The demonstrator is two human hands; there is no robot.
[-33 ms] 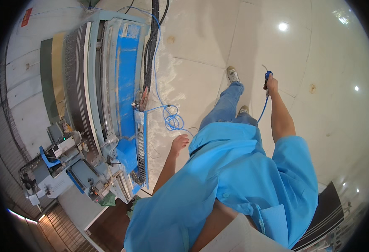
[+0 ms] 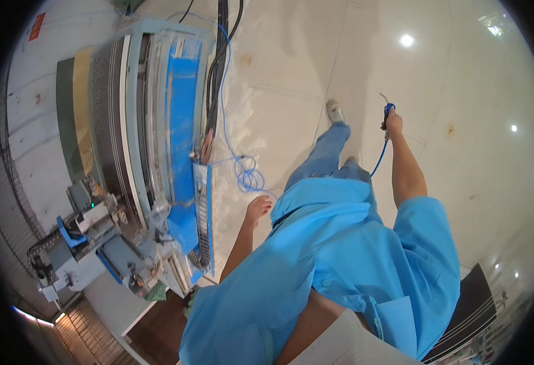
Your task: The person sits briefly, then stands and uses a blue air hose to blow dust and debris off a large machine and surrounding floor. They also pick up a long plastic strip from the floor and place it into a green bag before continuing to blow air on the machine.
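Observation:
My right hand (image 2: 393,123) is wrapped around a blue air blow gun (image 2: 389,108) and holds it out over the floor on the right. The gun's thin bent nozzle points away from me, and a blue air hose (image 2: 380,159) runs from its handle back behind my leg. At my left side hangs my left hand (image 2: 257,210), empty, its fingers loosely bent and a little apart. Nearest to it lies a loose coil of blue hose (image 2: 250,176) on the floor, beside the long machine (image 2: 182,121) with a blue panel.
Black cables (image 2: 217,73) and a cable chain (image 2: 203,213) run along the machine's side. Pale dust (image 2: 233,121) covers the floor beside it. Dark striped boards (image 2: 110,109) lie on the machine; another dark striped panel (image 2: 471,310) is at the lower right. Light tiled floor (image 2: 437,79) stretches ahead.
The view has shifted very slightly, and my feet sit a little differently on the floor. My right hand keeps its hold on the air blow gun; my left hand still hangs empty.

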